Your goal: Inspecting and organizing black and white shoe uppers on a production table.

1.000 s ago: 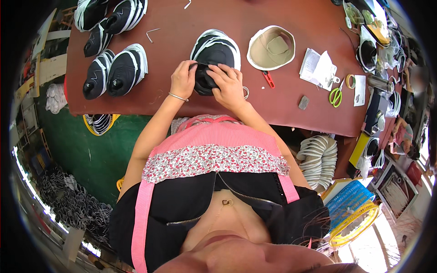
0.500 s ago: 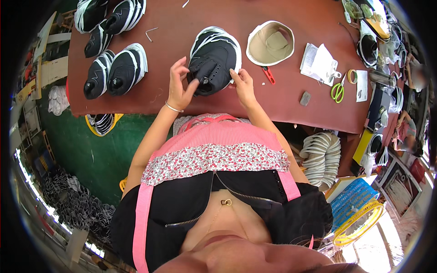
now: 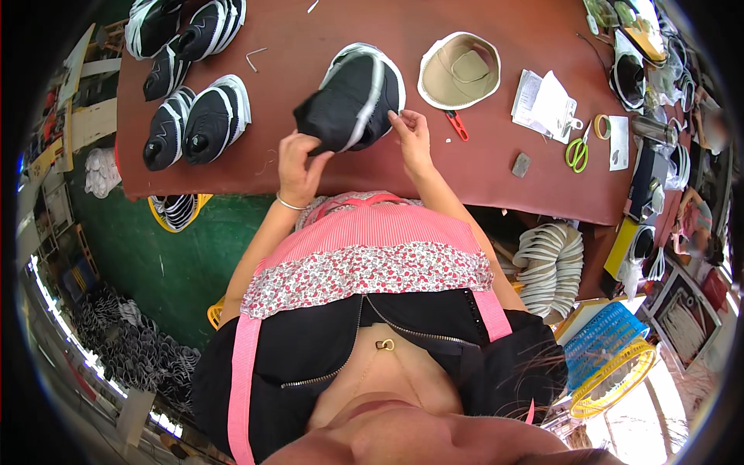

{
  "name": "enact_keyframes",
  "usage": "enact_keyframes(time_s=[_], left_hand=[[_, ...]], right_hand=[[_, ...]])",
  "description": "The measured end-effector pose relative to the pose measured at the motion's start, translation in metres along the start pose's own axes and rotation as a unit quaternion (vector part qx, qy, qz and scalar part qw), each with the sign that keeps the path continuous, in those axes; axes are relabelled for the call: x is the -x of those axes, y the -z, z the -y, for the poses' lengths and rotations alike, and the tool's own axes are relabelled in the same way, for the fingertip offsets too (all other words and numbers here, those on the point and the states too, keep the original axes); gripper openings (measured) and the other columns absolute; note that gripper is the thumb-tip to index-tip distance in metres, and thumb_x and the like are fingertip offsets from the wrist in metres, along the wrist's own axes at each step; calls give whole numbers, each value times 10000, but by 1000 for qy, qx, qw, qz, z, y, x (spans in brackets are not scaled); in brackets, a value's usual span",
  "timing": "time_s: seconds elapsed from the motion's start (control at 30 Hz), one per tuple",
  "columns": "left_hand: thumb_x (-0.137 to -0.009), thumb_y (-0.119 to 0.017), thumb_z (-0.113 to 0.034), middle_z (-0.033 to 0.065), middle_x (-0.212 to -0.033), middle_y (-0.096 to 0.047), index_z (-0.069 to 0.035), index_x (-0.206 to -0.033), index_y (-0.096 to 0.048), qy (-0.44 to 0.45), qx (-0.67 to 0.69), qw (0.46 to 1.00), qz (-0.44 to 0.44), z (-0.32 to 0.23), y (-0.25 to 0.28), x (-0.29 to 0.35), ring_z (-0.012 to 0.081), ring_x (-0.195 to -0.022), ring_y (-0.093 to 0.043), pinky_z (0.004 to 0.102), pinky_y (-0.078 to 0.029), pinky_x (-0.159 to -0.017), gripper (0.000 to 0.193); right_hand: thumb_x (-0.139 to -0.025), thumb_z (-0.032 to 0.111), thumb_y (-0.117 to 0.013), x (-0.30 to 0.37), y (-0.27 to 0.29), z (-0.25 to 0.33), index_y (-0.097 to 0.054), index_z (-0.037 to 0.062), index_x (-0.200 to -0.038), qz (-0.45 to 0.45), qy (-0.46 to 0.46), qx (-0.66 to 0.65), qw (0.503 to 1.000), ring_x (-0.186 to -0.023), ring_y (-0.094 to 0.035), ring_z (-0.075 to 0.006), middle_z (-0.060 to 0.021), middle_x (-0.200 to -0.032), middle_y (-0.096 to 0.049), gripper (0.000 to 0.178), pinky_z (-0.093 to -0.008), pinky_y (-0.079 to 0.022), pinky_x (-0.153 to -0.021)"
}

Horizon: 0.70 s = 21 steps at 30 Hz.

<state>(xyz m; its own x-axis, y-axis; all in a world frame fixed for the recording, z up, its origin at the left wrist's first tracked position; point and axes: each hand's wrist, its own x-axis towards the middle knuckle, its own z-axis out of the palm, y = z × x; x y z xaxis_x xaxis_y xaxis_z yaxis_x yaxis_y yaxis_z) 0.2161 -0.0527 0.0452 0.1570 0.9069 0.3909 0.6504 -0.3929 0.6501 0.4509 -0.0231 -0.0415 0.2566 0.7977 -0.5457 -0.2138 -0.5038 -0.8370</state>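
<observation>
A small stack of black shoe uppers with white edging [image 3: 393, 74] lies on the table in front of me. My left hand [image 3: 299, 169] is closed on the near left edge of the top black shoe upper [image 3: 335, 116], which is lifted, tilted to the left and slightly blurred. My right hand [image 3: 415, 141] is at the stack's near right side, fingers loosely bent and apart, with the thumb and index tips at its edge. Whether those tips touch it is hard to tell.
More black shoe uppers [image 3: 208, 128] stand in groups at the left of the red-brown table [image 3: 310, 22]. To the right are a beige bowl-shaped piece [image 3: 446, 77], red snips [image 3: 457, 125], papers on a clip [image 3: 542, 108], green-handled scissors [image 3: 576, 155] and a grey block [image 3: 521, 164].
My left hand has moved down and left and taken hold of the top shoe upper. That upper has turned over toward the left, its lacing side no longer showing. My right hand has barely moved.
</observation>
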Motion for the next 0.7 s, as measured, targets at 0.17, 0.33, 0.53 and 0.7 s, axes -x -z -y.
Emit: enact_keyframes(time_s=[0.17, 0.33, 0.53, 0.7], left_hand=[[-907, -761, -123, 182, -1013, -579, 18, -1106, -572, 127, 4, 988, -89, 34, 22, 3, 342, -916, -593, 388, -491, -844, 309], [-899, -776, -150, 169, -1001, -580, 15, -1098, -581, 132, -36, 987, -86, 40, 29, 13, 331, -917, -588, 386, -491, -821, 324], [-810, -827, -155, 146, -1035, -661, -25, -1020, -611, 69, -9, 997, 18, 8, 12, 30, 362, -992, -610, 450, -488, -893, 328], [-740, -871, -180, 123, -1047, -675, -55, -971, -619, 46, -20, 998, 40, -3, -8, 35, 352, -1039, -615, 458, -468, -902, 364]], right_hand=[[-880, 311, -810, -11, 2, 3, -555, 28, -1191, 27, -47, -31, 998, -915, -591, -127, -53, -1037, -616, 492, -297, -504, -762], [-892, 281, -803, -20, 2, 2, -572, 40, -1097, 45, -43, -1, 998, -837, -584, -100, -25, -932, -611, 391, -271, -491, -715], [-950, 168, -741, -8, -3, 19, -523, 83, -930, 72, 4, -45, 996, -744, -546, -50, 25, -786, -581, 235, -220, -439, -661], [-954, 166, -728, 22, -21, 62, -572, 34, -1060, 153, -38, -144, 977, -851, -595, -78, -17, -937, -664, 231, -237, -448, -784]])
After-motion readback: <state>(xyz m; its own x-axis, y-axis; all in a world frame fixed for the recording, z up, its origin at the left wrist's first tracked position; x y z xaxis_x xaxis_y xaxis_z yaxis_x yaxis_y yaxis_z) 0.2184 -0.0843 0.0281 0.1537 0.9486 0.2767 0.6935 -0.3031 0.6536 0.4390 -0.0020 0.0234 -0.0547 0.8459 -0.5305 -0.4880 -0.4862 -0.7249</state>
